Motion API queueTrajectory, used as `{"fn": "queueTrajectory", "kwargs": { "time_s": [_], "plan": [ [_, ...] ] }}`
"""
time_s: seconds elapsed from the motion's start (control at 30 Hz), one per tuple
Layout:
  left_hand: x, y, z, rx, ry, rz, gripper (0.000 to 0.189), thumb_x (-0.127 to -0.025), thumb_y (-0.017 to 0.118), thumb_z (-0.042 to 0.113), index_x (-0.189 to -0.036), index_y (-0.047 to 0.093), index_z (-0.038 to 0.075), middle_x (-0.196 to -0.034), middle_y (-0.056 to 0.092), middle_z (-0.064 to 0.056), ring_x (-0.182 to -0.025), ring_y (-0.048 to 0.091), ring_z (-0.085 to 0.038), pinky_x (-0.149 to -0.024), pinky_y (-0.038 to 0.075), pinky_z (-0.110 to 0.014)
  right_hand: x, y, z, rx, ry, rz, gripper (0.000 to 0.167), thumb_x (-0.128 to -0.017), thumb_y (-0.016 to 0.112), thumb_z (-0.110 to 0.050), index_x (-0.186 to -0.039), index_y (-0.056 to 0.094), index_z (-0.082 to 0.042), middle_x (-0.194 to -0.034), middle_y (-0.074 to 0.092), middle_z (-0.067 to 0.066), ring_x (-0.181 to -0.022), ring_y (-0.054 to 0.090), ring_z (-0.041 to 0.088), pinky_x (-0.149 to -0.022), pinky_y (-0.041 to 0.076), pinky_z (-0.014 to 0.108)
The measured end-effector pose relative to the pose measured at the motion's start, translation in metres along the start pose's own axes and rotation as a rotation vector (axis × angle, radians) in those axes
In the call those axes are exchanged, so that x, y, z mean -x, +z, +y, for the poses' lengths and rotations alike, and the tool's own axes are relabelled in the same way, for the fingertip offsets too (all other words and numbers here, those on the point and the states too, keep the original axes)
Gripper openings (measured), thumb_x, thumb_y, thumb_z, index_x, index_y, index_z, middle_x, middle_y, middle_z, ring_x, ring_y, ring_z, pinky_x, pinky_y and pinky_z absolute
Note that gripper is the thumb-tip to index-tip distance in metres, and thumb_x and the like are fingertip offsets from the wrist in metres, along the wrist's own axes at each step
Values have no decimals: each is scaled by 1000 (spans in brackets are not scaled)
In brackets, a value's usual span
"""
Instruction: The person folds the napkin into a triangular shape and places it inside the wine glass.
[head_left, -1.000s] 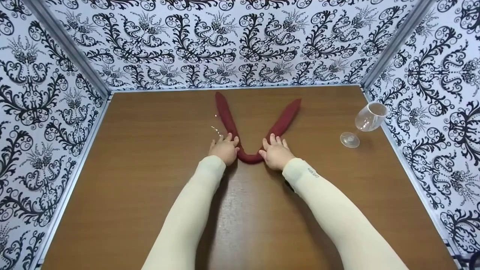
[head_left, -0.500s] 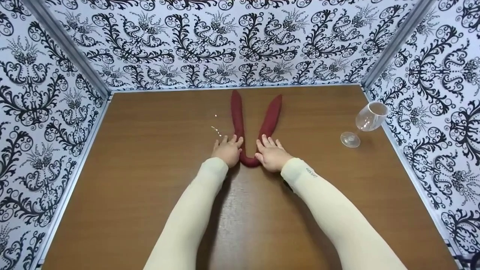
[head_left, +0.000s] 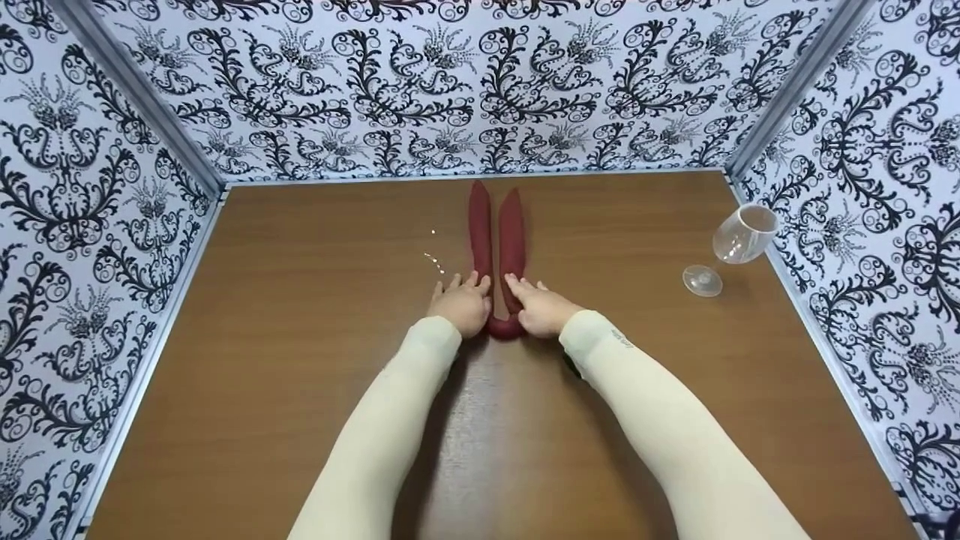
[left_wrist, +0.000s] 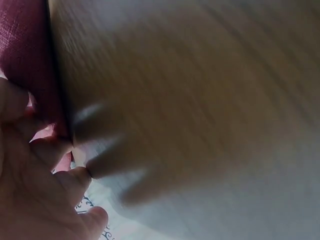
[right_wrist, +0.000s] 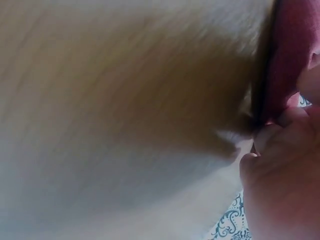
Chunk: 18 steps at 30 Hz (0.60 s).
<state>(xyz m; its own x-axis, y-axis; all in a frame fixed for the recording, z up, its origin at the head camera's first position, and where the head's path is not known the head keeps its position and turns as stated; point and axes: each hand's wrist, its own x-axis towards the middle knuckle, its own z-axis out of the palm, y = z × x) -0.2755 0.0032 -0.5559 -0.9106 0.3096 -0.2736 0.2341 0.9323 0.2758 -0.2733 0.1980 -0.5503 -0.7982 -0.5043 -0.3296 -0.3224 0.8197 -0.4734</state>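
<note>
A dark red cloth point(head_left: 480, 225), rolled into a long tube with pointed ends, lies bent into a narrow U on the wooden table. Its bend faces me, and the two tips point toward the back wall with a slim gap between the legs. My left hand point(head_left: 461, 306) rests against the outer side of the left leg, fingers extended and spread. On the other side, my right hand point(head_left: 547, 309) lies with straight fingers on the right leg. Both wrist views show the red fabric point(left_wrist: 30, 55) beside the fingers, most of it out of frame.
A clear wine glass point(head_left: 742, 236) stands toward the right edge of the table point(head_left: 300, 360). Small white specks point(head_left: 435, 262) show left of the cloth. Black-and-white patterned walls point(head_left: 450, 82) enclose the back and sides.
Both hands have moved inward, the right one turning its fingers to the left. The cloth's legs have swung together, from a wide V to a narrow U, and its bend sits slightly nearer me.
</note>
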Motion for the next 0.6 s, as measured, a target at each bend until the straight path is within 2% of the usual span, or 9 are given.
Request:
{"fn": "queueTrajectory", "kwargs": {
  "time_s": [0.13, 0.23, 0.33, 0.4, 0.5, 0.6],
  "plan": [
    [-3, 8, 4, -13, -5, 16, 78, -107, 35, 67, -167, 32, 17, -174, 27, -8, -162, 23, -37, -130, 15, -62, -3, 3, -1, 0, 29, 43, 78, -98, 48, -2, -169, 15, -3, -176, 20, 14, -162, 22, 33, -133, 10, 52],
    [-6, 15, 7, -23, -10, 25, 93, -100, 37, 78, -168, 29, 15, -175, 25, -11, -162, 23, -37, -130, 15, -62, -7, 5, 0, -4, 19, 106, 73, -99, 52, -2, -167, 24, -3, -170, 35, 18, -156, 37, 37, -132, 17, 54],
    [-8, 20, 9, -14, -19, 22, 97, -99, 38, 79, -169, 25, 13, -176, 21, -12, -163, 21, -35, -130, 14, -62, -9, 7, 2, -34, 46, 201, 72, -98, 63, -6, -163, 33, -5, -161, 49, 21, -147, 48, 43, -128, 28, 56],
    [-9, 22, 10, -9, -22, 17, 97, -100, 37, 79, -169, 22, 13, -177, 19, -12, -164, 20, -34, -130, 12, -63, -10, 7, 4, -45, 73, 276, 72, -95, 72, -9, -159, 39, -4, -154, 56, 22, -144, 51, 46, -126, 30, 58],
    [-9, 22, 12, -16, -20, 10, 93, -102, 33, 77, -170, 18, 17, -177, 17, -13, -164, 18, -34, -130, 11, -63, -8, 5, 6, -8, 100, 337, 71, -92, 81, -20, -152, 49, -2, -146, 63, 20, -140, 56, 44, -127, 25, 61],
    [-7, 21, 14, -32, -10, 6, 82, -105, 31, 73, -171, 14, 28, -177, 15, -16, -164, 17, -36, -130, 11, -64, -8, 3, 5, 54, 86, 326, 67, -93, 80, -28, -148, 54, 1, -144, 66, 17, -141, 57, 40, -129, 15, 64]
  ]
}}
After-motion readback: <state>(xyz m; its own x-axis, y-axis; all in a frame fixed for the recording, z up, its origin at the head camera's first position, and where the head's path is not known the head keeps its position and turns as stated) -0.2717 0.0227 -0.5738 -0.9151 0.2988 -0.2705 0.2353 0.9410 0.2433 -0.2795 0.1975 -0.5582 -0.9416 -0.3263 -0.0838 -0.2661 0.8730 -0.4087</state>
